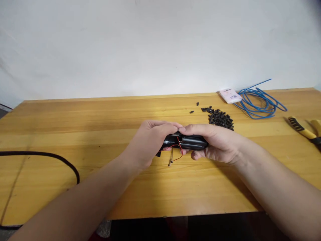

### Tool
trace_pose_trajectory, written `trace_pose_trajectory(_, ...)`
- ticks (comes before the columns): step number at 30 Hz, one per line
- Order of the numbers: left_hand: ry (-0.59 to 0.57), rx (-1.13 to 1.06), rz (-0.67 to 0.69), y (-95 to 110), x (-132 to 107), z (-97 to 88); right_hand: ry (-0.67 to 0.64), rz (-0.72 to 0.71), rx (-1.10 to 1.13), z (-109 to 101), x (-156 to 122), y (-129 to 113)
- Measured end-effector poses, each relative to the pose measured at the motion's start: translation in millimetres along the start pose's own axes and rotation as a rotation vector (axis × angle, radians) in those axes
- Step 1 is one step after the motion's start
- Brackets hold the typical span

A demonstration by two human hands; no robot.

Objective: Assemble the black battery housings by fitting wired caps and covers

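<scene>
Between my two hands is a black plastic device casing (193, 142), held just above the table. My left hand (150, 142) is closed around its left end, thumb along the top edge. On the right end, my right hand (215, 140) grips with the thumb on top and the fingers beneath. Both thumbs nearly meet at the upper middle of the casing. Thin red wires (182, 152) come out of its middle and loop downward. A dark wire with a small end piece (170, 162) hangs below. My fingers hide much of the casing's ends and back.
Small black pieces (220, 118) lie heaped behind my right hand, with a few strays. Farther back are a pinkish-white packet (230, 95) and a blue cable coil (260, 103). Yellow-and-black handled pliers (303, 130) rest at right. A black cable (50, 154) curves across the left.
</scene>
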State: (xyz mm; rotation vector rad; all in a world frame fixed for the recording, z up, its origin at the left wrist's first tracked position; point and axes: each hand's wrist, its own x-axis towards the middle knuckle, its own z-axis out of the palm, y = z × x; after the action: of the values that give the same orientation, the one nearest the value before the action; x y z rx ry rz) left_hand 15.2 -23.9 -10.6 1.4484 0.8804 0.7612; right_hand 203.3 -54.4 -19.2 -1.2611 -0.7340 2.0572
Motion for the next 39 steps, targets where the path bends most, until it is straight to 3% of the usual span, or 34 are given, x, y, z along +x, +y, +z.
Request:
trace_pose_trajectory(3, -0.088, -0.156, -0.158, -3.1, 1.3, -0.7, 0.023, -0.01, -0.005, 0.9, 0.1, 1.6)
trace_pose_trajectory(9, -0.043, -0.221, -0.265, -6.5, 3.6, -2.8, 0.055, 0.004, 0.04, 6.0, -0.9, 2.3)
trace_pose_trajectory(15, -0.053, -0.228, -0.238, -6.1, 3.8, -4.2, 0.007, -0.02, 0.006, 5.1, 0.3, 2.4)
trace_pose_trajectory(19, -0.016, -0.098, -0.019, -6.3, 2.2, -6.1, -0.029, -0.164, -0.07, 0.3, 0.3, 5.4)
trace_pose_trajectory(24, -0.054, 0.157, 0.662, -14.2, 2.0, -14.2, -0.099, -0.622, -0.371, -3.6, -4.0, 8.5)
trace_pose_trajectory(26, -0.077, 0.24, 0.832, -16.1, 3.0, -17.5, -0.056, -0.825, -0.496, -4.1, -6.3, 9.1)
trace_pose_trajectory(29, -0.078, 0.367, 0.88, -15.2, 3.6, -20.4, 0.018, -1.031, -0.646, -6.0, -8.9, 9.3)
trace_pose_trajectory(32, -0.089, 0.445, 0.873, -12.3, 3.1, -20.7, 0.053, -1.129, -0.765, -9.8, -9.5, 9.1)
trace_pose_trajectory(36, -0.164, 0.379, 0.887, -13.4, 4.0, -21.2, 0.013, -1.134, -0.805, -12.8, -8.4, 9.8)
trace_pose_trajectory(39, -0.159, 0.344, 0.939, -20.1, 6.6, -24.1, 0.108, -1.086, -0.82, -10.1, -9.0, 9.7)
